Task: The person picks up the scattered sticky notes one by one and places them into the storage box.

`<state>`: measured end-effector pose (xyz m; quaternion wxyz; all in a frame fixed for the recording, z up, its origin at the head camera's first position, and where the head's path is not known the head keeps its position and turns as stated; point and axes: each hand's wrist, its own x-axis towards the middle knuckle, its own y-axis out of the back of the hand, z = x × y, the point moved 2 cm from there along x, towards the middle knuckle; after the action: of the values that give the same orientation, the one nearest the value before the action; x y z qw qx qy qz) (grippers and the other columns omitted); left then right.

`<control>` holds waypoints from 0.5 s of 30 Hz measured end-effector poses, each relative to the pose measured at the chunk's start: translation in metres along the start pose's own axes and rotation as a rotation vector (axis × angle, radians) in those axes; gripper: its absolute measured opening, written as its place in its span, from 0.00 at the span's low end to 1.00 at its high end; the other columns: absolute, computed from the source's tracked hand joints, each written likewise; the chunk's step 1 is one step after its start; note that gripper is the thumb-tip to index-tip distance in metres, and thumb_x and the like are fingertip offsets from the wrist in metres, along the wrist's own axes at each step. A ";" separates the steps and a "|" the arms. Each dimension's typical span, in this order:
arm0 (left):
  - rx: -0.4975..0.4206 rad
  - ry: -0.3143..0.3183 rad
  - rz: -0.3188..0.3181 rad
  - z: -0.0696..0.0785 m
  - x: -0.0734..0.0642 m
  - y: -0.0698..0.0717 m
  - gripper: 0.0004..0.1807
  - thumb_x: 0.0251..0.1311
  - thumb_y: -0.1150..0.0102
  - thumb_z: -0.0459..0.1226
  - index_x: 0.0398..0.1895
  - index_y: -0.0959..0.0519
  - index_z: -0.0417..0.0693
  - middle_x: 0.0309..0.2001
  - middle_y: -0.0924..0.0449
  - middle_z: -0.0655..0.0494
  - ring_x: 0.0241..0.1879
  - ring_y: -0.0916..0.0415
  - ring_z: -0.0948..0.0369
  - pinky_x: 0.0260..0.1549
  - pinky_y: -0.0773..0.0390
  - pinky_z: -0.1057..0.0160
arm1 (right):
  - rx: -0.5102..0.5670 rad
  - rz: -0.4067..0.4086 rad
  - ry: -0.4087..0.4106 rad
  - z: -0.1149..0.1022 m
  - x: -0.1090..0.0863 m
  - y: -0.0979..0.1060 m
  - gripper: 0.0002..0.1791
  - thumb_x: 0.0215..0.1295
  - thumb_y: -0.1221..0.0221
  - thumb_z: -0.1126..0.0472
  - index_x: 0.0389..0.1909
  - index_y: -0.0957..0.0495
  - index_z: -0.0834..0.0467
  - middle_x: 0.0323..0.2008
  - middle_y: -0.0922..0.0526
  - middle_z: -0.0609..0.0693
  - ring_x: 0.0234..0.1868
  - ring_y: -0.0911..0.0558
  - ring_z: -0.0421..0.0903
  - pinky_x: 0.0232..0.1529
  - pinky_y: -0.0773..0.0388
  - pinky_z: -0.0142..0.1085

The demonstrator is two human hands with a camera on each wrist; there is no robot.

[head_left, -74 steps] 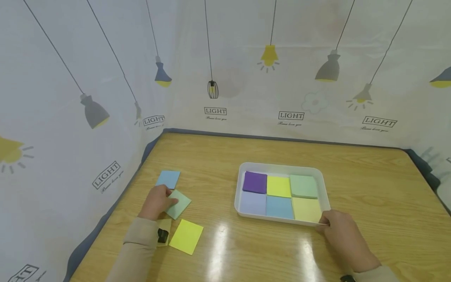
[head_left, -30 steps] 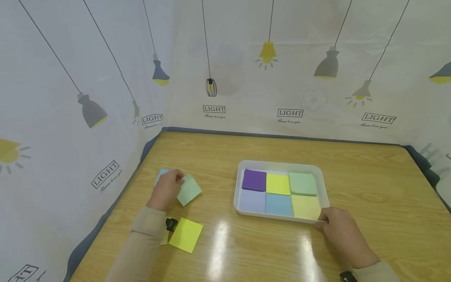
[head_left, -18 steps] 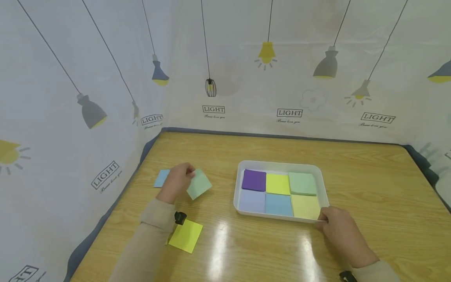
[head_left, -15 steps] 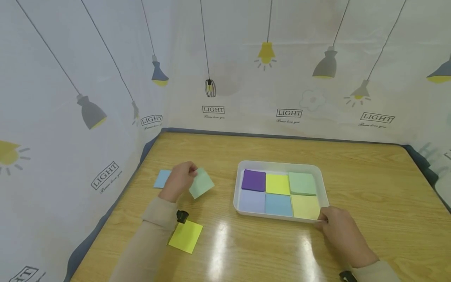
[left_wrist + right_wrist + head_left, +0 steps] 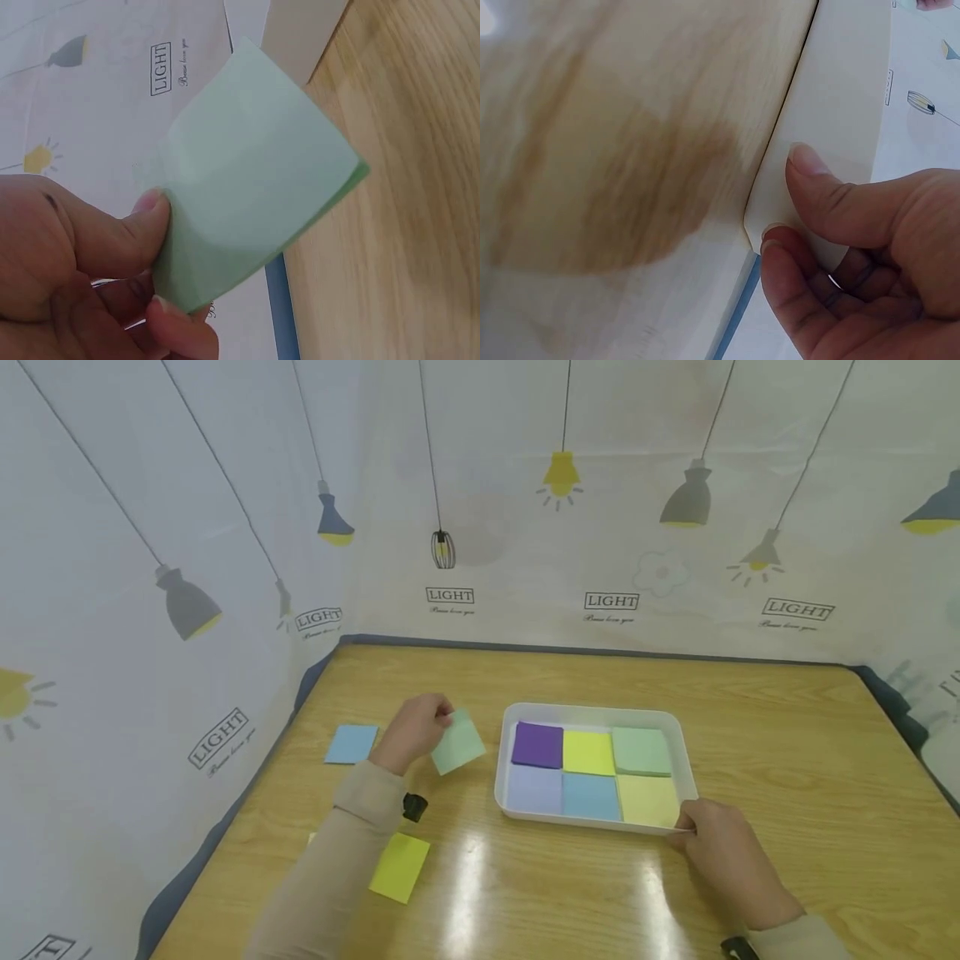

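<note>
My left hand (image 5: 412,731) pinches a thin pad of pale green sticky notes (image 5: 457,743) by one edge, above the table and left of the tray. In the left wrist view the thumb lies on the face of the green sticky notes (image 5: 247,172), with a finger at the lower edge. A white tray (image 5: 600,717) holds two rows of sticky notes: purple, yellow and green behind, lavender, blue and pale yellow in front. My right hand (image 5: 731,860) grips the tray's near right corner. The right wrist view shows the thumb on the tray's outer wall (image 5: 832,97).
A blue sticky note pad (image 5: 351,744) lies at the left on the wooden table (image 5: 795,752). Nearer me is a bright yellow one (image 5: 401,867), partly behind the left sleeve (image 5: 337,860). A printed curtain (image 5: 517,543) stands along the back and left.
The left hand has lifted the green sticky notes off the table and carried them right, toward the tray. The blue pad is uncovered again. The right hand keeps its grip on the tray.
</note>
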<state>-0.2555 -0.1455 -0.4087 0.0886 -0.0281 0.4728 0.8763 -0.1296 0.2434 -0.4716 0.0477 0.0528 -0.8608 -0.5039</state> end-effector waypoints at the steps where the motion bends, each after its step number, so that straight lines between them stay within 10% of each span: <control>1: 0.003 0.001 -0.002 0.002 0.001 -0.001 0.09 0.74 0.48 0.34 0.49 0.19 0.41 0.48 0.17 0.45 0.40 0.23 0.55 0.40 0.21 0.58 | -0.002 0.002 0.001 0.000 0.000 0.000 0.14 0.53 0.29 0.66 0.19 0.24 0.54 0.21 0.23 0.45 0.26 0.30 0.44 0.28 0.32 0.36; 15: 0.070 -0.082 -0.040 0.047 0.016 -0.015 0.08 0.73 0.47 0.32 0.47 0.19 0.41 0.46 0.17 0.47 0.42 0.22 0.55 0.44 0.19 0.57 | 0.012 -0.001 -0.028 0.001 -0.001 0.001 0.12 0.55 0.29 0.66 0.20 0.24 0.55 0.23 0.22 0.46 0.27 0.28 0.44 0.30 0.29 0.38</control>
<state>-0.2669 -0.0957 -0.3973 0.1265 0.0017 0.4985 0.8576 -0.1289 0.2445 -0.4710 0.0351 0.0464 -0.8644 -0.4994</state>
